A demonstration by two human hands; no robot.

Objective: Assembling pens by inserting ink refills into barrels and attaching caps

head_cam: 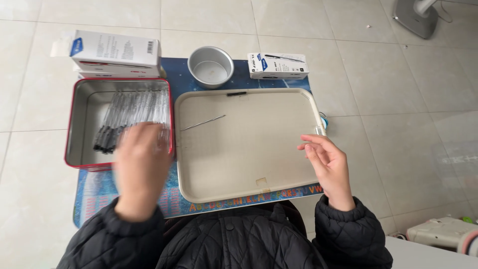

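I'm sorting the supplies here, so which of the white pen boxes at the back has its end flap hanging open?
The upper box of the left stack, behind the red-rimmed tin: its left flap sticks out open. The single box behind the beige tray looks closed.

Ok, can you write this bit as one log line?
left hand: blurred, over red tin of pens | right hand: open at tray rim | tray: one thin rod

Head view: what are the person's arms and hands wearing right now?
Both arms are in black quilted puffer jacket sleeves with snug gathered cuffs at the wrists. The left hand and right hand are bare: no gloves, rings or watch visible. The left hand is motion-blurred.
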